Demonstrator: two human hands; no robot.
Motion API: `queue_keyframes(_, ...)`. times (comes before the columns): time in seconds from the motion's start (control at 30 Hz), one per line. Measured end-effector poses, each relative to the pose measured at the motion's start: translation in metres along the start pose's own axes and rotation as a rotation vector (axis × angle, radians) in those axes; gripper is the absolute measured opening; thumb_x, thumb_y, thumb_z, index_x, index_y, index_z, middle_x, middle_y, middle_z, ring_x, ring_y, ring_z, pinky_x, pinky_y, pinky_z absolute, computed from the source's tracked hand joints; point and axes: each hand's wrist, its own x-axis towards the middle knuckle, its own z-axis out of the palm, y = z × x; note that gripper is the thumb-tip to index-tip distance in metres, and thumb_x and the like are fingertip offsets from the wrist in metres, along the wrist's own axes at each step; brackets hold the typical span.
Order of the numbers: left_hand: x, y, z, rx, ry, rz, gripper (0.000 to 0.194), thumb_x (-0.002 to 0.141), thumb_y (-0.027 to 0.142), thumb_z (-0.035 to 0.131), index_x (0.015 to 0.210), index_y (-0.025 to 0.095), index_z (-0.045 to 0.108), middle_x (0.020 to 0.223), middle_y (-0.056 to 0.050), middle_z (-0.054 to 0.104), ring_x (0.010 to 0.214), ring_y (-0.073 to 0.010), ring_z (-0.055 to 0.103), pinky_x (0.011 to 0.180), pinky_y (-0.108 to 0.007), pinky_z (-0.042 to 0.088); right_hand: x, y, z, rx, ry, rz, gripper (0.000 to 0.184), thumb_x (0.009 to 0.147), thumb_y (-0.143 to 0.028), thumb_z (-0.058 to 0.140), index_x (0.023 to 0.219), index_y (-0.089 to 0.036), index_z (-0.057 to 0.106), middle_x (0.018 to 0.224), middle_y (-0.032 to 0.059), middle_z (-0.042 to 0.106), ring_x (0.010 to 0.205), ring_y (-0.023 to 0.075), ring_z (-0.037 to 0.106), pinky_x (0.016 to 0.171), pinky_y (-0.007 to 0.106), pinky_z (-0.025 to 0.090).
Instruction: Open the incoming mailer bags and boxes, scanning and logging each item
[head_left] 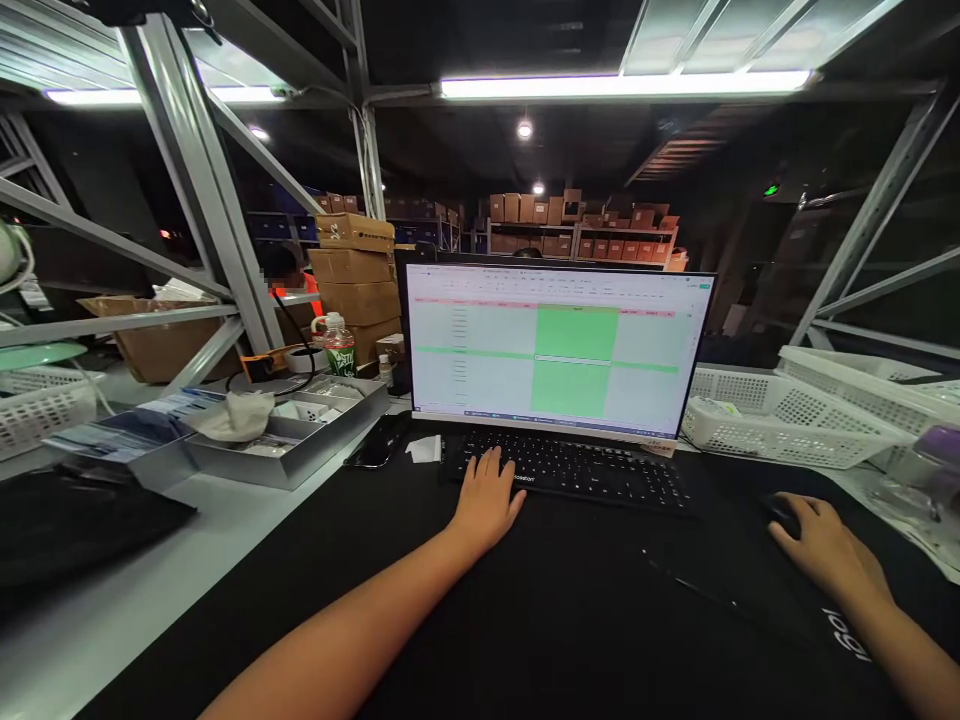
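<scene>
My left hand [487,500] lies on the left end of a black keyboard [592,472], fingers spread over the keys and thumb out to the side. Over at the right, my right hand [825,545] curves around a black computer mouse [782,514], partly hiding it. Both rest on a large black desk mat [570,610] with white lettering at the right. Behind the keyboard stands a monitor [480,345] with a spreadsheet on it; one column and one row are highlighted green. A thin dark pen-like stick [690,583] lies between my hands.
Left of the keyboard are a dark phone [381,440], a white paper scrap [424,449] and a grey divided tray [292,462]. A drink bottle [339,350] stands by stacked cartons [352,268]. White baskets [795,425] line the right. A person [307,290] is in the background.
</scene>
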Motion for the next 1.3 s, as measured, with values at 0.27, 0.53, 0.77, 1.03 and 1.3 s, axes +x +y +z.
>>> queue_keyframes(0.27,0.001,0.002,-0.002,0.007,-0.041,-0.046,0.048,0.100,0.037,0.050,0.140,0.010,0.056,0.155,-0.024,0.046,0.144,-0.0374,0.043,0.119,-0.058,0.034,-0.001,-0.031,-0.028,-0.120,-0.067,0.138,0.059,0.087,-0.050,0.042,0.131,-0.015,0.061,0.131,0.0197,0.057,0.115,0.0379,0.062,0.098,0.050,0.052)
queue_keyframes(0.53,0.005,-0.002,0.007,0.064,-0.009,-0.015,0.049,0.099,0.037,0.046,0.139,0.010,0.058,0.154,-0.026,0.047,0.142,-0.0383,0.045,0.115,-0.060,0.037,-0.009,-0.069,-0.064,-0.173,-0.148,0.215,0.046,0.091,-0.040,0.049,0.133,-0.024,0.062,0.134,0.0106,0.056,0.113,0.0297,0.063,0.093,0.041,0.052)
queue_keyframes(0.77,0.007,-0.004,0.010,0.085,-0.005,-0.017,0.052,0.099,0.037,0.045,0.140,0.009,0.057,0.153,-0.026,0.047,0.142,-0.0389,0.044,0.115,-0.062,0.036,-0.010,-0.071,-0.067,-0.181,-0.143,0.208,0.042,0.093,-0.036,0.051,0.133,-0.027,0.062,0.135,0.0090,0.056,0.112,0.0270,0.063,0.090,0.037,0.051)
queue_keyframes(1.03,0.008,-0.003,0.009,0.096,-0.027,-0.018,0.052,0.100,0.038,0.045,0.141,0.009,0.056,0.153,-0.026,0.047,0.142,-0.0387,0.044,0.115,-0.062,0.036,-0.009,-0.071,-0.066,-0.184,-0.146,0.204,0.043,0.094,-0.036,0.050,0.133,-0.027,0.062,0.135,0.0097,0.055,0.113,0.0279,0.063,0.090,0.038,0.051)
queue_keyframes(1.3,0.008,-0.002,0.009,0.116,-0.031,-0.016,0.052,0.101,0.037,0.043,0.143,0.009,0.055,0.154,-0.026,0.046,0.142,-0.0383,0.044,0.114,-0.062,0.036,-0.009,-0.072,-0.065,-0.185,-0.136,0.206,0.041,0.094,-0.036,0.051,0.132,-0.027,0.064,0.135,0.0096,0.056,0.111,0.0273,0.064,0.088,0.036,0.051)
